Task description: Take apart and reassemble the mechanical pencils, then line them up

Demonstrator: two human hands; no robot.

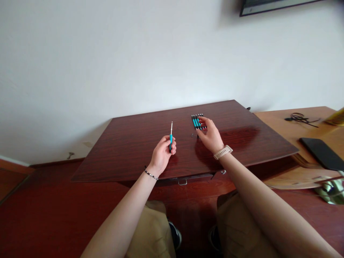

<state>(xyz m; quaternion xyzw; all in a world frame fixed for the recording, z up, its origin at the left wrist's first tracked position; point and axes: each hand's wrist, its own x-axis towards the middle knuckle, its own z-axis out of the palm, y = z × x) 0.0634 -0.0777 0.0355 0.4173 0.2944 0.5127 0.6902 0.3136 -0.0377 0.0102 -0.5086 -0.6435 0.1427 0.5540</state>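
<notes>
My left hand (161,152) is closed round the teal barrel of a pen (170,139) held upright. A thin white refill (171,127) sticks up bare from its top. Over the right part of the tabletop, my right hand (211,136) reaches with thumb and fingers apart, at the near side of a row of teal and black pens (195,122). The fingers partly cover that row, and I cannot tell whether they touch it. Small dark parts (192,135) lie just left of the right thumb, too small to name. Reddish pieces show behind the fingers.
The dark red-brown table (134,143) stands against a white wall. To the right, a lighter wooden table (282,123) bears a black phone-like slab (321,153), a coiled black cable (301,118) and a yellow object (335,117). A screen (268,7) hangs above.
</notes>
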